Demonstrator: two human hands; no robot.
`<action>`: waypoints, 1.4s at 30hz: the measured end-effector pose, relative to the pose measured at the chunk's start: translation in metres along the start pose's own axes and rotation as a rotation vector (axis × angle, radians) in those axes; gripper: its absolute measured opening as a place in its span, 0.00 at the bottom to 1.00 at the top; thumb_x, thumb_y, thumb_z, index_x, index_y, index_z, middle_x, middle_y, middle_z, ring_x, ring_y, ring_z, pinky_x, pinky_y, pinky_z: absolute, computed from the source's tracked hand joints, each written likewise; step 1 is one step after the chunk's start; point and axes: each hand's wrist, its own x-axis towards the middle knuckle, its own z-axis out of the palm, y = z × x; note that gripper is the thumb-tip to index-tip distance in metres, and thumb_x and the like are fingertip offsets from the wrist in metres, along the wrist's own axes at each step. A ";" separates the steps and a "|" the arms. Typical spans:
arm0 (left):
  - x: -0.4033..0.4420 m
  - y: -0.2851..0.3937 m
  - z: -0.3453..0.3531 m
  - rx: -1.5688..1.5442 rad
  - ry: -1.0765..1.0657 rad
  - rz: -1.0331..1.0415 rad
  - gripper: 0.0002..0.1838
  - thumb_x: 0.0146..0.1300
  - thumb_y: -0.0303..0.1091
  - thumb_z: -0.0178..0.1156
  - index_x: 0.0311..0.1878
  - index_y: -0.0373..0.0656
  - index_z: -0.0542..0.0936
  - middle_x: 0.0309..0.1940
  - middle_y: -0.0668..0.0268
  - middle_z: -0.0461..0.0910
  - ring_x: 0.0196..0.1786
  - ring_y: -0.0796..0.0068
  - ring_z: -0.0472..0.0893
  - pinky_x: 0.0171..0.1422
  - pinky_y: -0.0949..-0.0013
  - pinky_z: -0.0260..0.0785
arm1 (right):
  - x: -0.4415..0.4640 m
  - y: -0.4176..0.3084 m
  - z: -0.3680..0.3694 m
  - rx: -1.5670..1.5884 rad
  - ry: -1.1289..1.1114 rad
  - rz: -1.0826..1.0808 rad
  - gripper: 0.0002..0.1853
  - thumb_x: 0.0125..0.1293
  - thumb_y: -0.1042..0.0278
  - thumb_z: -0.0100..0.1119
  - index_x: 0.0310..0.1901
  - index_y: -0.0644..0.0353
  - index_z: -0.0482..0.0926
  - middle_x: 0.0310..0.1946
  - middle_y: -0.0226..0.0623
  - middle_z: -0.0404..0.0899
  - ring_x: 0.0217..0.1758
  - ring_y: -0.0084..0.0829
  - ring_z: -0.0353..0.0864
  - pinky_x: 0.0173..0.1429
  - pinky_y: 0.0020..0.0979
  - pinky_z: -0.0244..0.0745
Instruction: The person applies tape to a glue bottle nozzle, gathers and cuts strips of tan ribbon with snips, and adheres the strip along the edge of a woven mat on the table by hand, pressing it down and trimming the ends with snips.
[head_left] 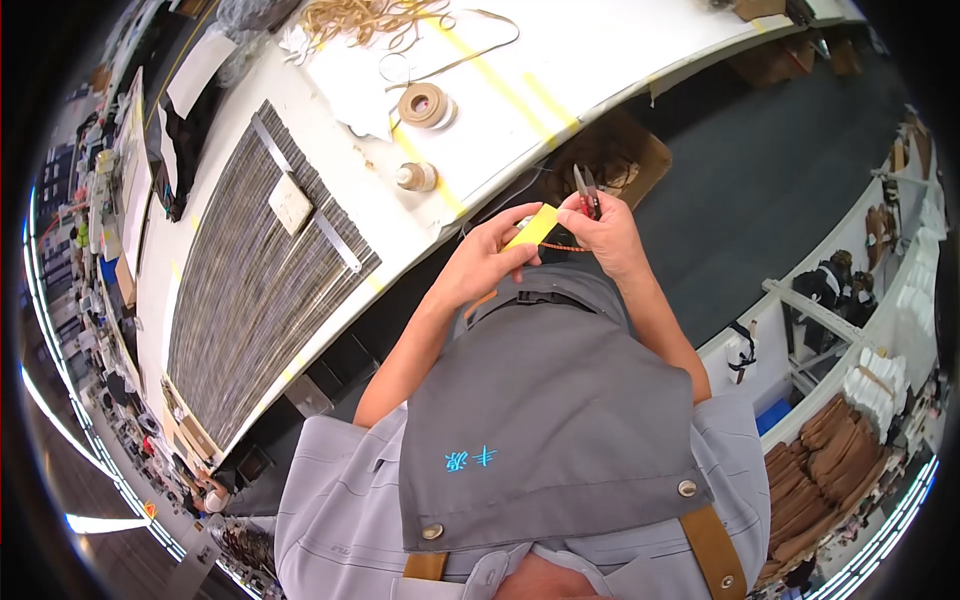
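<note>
My left hand is closed on a small flat yellow strip, held at a slant in front of my waist. My right hand has a pair of thread snips in its grip, the dark blades pointing up and away and red showing near the handles. Its thumb and fingertip meet the far end of the strip; whether they pinch it is hard to make out. Below the strip, a thin orange cord runs between the hands. A grey apron covers my front.
On the white table lie a roll of tan tape, a small bottle, loose tan strips and a wide stack of grey striped strips with metal rulers. An open carton is beneath its edge. Brown bundles sit right.
</note>
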 end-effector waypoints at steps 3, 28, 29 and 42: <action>0.000 0.004 0.003 -0.034 0.017 -0.025 0.28 0.66 0.29 0.57 0.69 0.37 0.64 0.30 0.65 0.81 0.26 0.84 0.74 0.33 0.80 0.67 | -0.002 0.006 0.000 0.074 0.018 -0.002 0.03 0.64 0.72 0.62 0.33 0.60 0.78 0.20 0.17 0.67 0.20 0.09 0.60 0.23 0.16 0.54; -0.010 -0.006 0.004 -0.010 0.142 0.005 0.29 0.65 0.28 0.59 0.67 0.30 0.63 0.31 0.64 0.82 0.26 0.82 0.75 0.35 0.80 0.67 | -0.029 0.020 -0.017 -0.282 -0.181 0.067 0.21 0.72 0.53 0.51 0.45 0.66 0.81 0.27 0.25 0.73 0.31 0.16 0.67 0.35 0.21 0.65; -0.011 -0.006 0.004 -0.010 0.141 0.006 0.29 0.65 0.28 0.59 0.67 0.30 0.63 0.31 0.64 0.82 0.26 0.82 0.75 0.35 0.80 0.67 | -0.028 0.022 -0.018 -0.277 -0.205 0.082 0.20 0.72 0.53 0.52 0.45 0.66 0.81 0.28 0.25 0.74 0.31 0.16 0.68 0.36 0.21 0.65; -0.013 -0.014 0.005 -0.031 0.127 0.024 0.30 0.65 0.28 0.59 0.67 0.29 0.62 0.31 0.64 0.82 0.26 0.83 0.75 0.33 0.80 0.67 | -0.024 0.029 -0.005 -0.184 -0.195 0.045 0.16 0.70 0.57 0.57 0.46 0.64 0.76 0.29 0.24 0.73 0.31 0.15 0.68 0.35 0.20 0.65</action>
